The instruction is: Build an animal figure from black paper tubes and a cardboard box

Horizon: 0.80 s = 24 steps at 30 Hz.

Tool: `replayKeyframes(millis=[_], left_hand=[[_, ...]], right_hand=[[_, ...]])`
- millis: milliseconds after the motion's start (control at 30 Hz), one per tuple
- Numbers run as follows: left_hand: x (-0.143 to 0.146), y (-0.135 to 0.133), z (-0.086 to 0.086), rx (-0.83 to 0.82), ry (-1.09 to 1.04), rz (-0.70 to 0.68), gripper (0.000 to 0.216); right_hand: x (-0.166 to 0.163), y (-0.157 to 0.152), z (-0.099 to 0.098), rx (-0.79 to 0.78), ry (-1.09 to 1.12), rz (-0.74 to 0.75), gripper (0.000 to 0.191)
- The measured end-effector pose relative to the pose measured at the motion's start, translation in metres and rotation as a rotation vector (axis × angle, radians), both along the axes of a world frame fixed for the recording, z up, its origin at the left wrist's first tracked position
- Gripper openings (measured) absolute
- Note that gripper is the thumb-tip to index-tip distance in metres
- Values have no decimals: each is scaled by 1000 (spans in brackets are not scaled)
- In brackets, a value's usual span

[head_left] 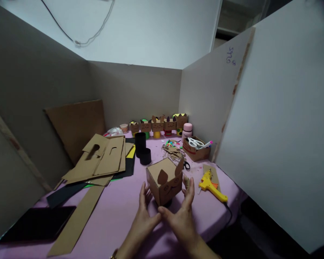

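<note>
A small cardboard box (165,181) with two ear flaps and a drawn face stands on a dark round base on the pink table (116,219). My left hand (145,212) lies at its left side, fingers stretched up along the box. On the right side is my right hand (182,212), fingers straight and apart next to the box's face. Neither hand grips anything; both cup the box loosely.
A yellow glue gun (212,185) lies right of the box. Cardboard sheets (102,158) and black paper pile at left, two black tubes (142,149) behind. Several finished cardboard figures (158,126) line the back wall, beside a box with scissors (196,147).
</note>
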<state>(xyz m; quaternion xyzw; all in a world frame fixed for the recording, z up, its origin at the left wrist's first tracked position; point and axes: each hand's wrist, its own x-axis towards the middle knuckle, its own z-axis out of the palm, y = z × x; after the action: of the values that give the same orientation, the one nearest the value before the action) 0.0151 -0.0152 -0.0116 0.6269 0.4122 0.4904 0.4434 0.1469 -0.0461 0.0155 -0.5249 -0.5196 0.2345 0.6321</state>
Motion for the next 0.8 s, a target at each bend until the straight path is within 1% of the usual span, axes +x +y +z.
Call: replayKeyframes(millis=[100,233,367,500,667,800], left_hand=[[0,-3,2,3,17,6,102],[1,-8,9,-39,64,29,104],[3,-11,14,-55,85,21,107],[4,-11,13,-41,88,13,102],[4,-11,11,-34,63,5,104],[3,-11,10,-28,62,8,102]], right_hand=[[-12,2,4,-29,34,-43,121],[-17,6,9,-13,63,-76,120],[-19,7,8,-30,75,-79,118],[-20,8,6,-36,66,-74,116],[-19,8,5,-49,94,-74,117],[-18,7,4,-37,71,-61,118]])
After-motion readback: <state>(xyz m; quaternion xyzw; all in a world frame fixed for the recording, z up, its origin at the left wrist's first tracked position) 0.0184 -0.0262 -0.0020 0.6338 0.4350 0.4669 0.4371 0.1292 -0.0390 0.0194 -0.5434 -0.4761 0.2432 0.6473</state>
